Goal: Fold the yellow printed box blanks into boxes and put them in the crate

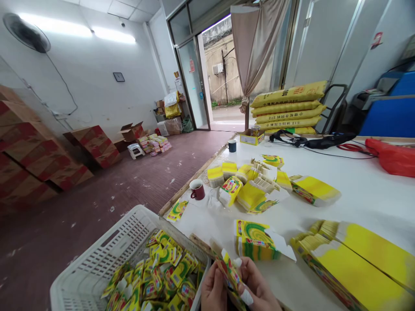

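At the bottom of the head view, both my hands hold one small yellow printed cardboard box (229, 271), its white flaps showing at the top. My left hand (214, 288) pinches its left side. My right hand (257, 287), with white wraps on some fingertips, grips the right side. Just left of my hands stands a white plastic basket (94, 263) holding many small yellow printed boxes (162, 276). Beyond my hands, a stack of flat yellow printed cartons (256, 235) lies on the white table (214, 231).
Long stacks of yellow cartons (363, 255) lie at the right. More bundles (253, 194) are further back, near a dark red mug (197, 190) and a dark blue mug (232, 146). A red plastic bag (392, 157) and yellow sacks (288, 110) are at the far right.
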`<state>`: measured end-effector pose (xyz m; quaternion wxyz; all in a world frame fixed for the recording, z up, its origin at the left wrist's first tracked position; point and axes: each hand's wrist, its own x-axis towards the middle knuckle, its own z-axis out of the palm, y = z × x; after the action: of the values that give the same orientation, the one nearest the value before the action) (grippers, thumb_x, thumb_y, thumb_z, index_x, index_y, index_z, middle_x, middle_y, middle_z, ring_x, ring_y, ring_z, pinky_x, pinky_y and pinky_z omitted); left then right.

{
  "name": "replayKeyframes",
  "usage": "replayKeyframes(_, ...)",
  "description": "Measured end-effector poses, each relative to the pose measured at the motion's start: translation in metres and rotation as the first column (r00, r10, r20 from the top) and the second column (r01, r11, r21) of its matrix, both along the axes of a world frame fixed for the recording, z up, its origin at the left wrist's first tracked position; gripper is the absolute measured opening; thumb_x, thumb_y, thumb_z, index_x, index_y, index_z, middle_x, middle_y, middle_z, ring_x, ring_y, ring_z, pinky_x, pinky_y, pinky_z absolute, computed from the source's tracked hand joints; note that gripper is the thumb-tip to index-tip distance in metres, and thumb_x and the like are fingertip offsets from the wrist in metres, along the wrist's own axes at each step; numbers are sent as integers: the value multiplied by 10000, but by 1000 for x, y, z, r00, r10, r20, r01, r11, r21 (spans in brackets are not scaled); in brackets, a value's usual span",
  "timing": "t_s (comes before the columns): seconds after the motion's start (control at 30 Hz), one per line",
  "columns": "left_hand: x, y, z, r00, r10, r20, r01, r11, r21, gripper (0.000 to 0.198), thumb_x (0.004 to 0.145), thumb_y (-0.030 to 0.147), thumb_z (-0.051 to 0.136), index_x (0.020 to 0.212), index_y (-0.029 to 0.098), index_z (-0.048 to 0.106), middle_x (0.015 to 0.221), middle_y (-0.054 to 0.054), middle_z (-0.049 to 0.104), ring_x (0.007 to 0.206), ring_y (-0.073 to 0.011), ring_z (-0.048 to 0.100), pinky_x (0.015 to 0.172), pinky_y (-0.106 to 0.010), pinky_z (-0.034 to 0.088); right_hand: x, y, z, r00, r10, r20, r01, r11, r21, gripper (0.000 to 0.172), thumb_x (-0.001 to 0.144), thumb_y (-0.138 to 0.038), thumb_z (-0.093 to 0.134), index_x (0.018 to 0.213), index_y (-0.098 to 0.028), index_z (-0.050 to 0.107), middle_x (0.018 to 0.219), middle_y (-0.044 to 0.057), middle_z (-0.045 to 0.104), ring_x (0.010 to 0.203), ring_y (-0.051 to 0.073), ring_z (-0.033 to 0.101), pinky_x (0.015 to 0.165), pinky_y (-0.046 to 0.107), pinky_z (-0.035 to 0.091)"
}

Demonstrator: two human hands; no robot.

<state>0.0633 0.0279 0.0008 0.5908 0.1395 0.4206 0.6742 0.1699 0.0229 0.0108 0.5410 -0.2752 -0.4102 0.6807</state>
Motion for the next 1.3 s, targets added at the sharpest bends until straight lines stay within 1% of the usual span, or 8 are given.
replayKeyframes(0.23,-20,3,8,991,-123,-57,119,991,-68,498,471,520,954,812,181,823,827,-104,801,784,-290,752,759,-376,615,8,-4,-1,994,-17,104,15,1000,19,448,843,-623,672,1102,-263,609,976,47,631,926,213,574,868,328,461)
replayKeyframes(0.33,-28,6,14,996,-40,-77,35,997,-65,540,463,509,960,875,191,819,877,-96,805,807,-254,748,752,-318,607,13,-5,-6,983,45,177,-50,998,27,452,844,-638,663,1052,-239,620,896,26,599,830,182,541,788,294,447)
replayKeyframes(0.5,-34,7,24,989,72,-130,-88,989,-121,500,349,482,989,668,169,763,667,-23,757,584,-138,667,589,-204,549,13,-10,-7,958,79,276,-90,996,28,534,767,-679,701,1019,-215,623,868,24,592,791,184,530,736,284,445)
replayKeyframes(0.73,-30,8,20,978,123,-168,-144,982,-121,558,430,560,950,796,177,774,740,-34,769,652,-191,707,628,-268,579,7,-9,-9,818,-79,569,-69,970,234,368,784,-348,694,1135,-240,680,896,30,639,727,177,561,669,264,469)
replayKeyframes(0.9,-27,4,7,960,-33,-279,14,997,-69,534,546,572,908,887,176,801,892,-90,801,858,-270,740,817,-338,589,10,-5,-10,850,-155,504,16,963,268,285,895,-398,596,1102,-228,695,970,85,702,865,236,643,785,311,533)
replayKeyframes(1.07,-25,-2,-6,959,-66,-275,42,995,-90,431,556,564,905,766,205,790,816,-68,800,752,-264,720,752,-365,592,11,-3,-9,802,-309,512,120,922,368,242,975,-346,494,987,-226,704,914,84,707,820,232,648,765,313,541)
replayKeyframes(1.17,-40,4,2,967,-133,-217,119,990,-74,520,533,601,904,811,178,789,867,-110,793,809,-277,722,786,-378,582,20,-3,3,761,-358,541,115,895,430,271,992,-301,444,973,-232,705,901,83,687,827,228,643,748,303,539)
replayKeyframes(1.3,-77,11,34,943,-252,-216,277,956,92,802,565,776,789,1087,168,765,1163,-177,734,942,-301,703,850,-404,551,43,-6,33,670,-309,675,-96,865,492,277,962,-209,487,1082,-271,729,895,66,664,800,200,623,696,277,515)
